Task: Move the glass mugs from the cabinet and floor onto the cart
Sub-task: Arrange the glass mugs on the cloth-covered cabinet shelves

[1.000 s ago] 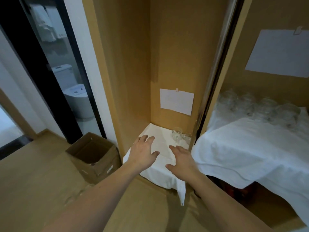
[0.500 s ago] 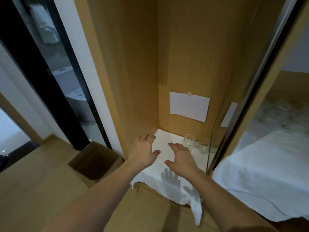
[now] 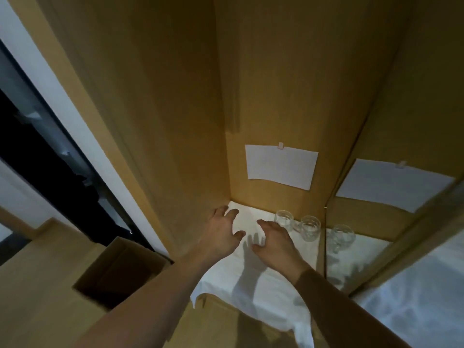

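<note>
Both the left hand (image 3: pixel 222 232) and the right hand (image 3: pixel 276 241) reach with fingers spread and loose, holding nothing, over the white cloth (image 3: pixel 266 282). 2 clear glass mugs (image 3: pixel 297 223) stand just beyond the right fingertips. The white paper sheet (image 3: pixel 281 167) shows no legible writing.

2 glass mugs (image 3: pixel 283 219) (image 3: pixel 310 226), maybe a third (image 3: pixel 342 236) (could be reflection); 2 paper sheets (image 3: pixel 281 166) (image 3: pixel 391 183); 1 cardboard box (image 3: pixel 120 272).

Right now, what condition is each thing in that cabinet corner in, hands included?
left hand: fingers spread, over the white cloth, holding nothing
right hand: fingers spread, holding nothing, just short of the mugs
glass mugs: two, upright, empty, side by side on the cloth
white cloth: spread out, front edge hanging over
cardboard box: open, on the floor
paper sheet: taped to the cabinet wall
</note>
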Demonstrator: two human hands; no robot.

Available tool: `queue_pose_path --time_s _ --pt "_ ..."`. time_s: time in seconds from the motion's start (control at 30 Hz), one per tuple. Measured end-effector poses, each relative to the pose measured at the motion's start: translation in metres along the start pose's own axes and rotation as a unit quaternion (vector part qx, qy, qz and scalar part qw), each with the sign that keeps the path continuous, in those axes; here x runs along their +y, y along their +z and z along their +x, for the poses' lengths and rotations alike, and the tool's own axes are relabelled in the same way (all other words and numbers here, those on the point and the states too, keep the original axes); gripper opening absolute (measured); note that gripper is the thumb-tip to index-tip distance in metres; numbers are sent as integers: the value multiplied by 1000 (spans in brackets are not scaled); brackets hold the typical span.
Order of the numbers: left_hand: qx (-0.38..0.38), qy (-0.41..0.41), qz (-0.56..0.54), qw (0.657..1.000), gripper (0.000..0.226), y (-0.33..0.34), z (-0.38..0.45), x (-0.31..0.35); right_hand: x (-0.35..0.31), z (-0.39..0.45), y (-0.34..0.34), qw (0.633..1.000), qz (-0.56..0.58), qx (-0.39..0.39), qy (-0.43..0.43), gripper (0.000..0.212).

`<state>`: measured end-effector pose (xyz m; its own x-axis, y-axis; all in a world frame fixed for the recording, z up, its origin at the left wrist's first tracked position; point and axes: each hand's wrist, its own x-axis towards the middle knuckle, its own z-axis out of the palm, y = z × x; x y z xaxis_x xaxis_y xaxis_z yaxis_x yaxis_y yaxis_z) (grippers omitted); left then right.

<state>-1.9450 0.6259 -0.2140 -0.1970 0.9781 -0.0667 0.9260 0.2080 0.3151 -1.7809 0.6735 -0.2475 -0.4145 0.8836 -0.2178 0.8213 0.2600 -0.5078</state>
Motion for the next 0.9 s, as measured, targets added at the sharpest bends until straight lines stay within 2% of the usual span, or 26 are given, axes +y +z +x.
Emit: queue_pose_path --time_s 0.17,0.33,0.6,0.9 --pt "-41 6 -11 999 65 13 29 -22 -4 27 18 999 6 -28 32 74" --pt "-79 28 -31 996 66 19 69 -47 -11 49 29 997 10 11 69 73" --pt "-136 109 -38 984 68 29 113 -73 -23 66 48 984 31 39 171 76" --pt "-206 121 -92 967 68 61 137 -73 -9 64 65 960 69 21 270 76"
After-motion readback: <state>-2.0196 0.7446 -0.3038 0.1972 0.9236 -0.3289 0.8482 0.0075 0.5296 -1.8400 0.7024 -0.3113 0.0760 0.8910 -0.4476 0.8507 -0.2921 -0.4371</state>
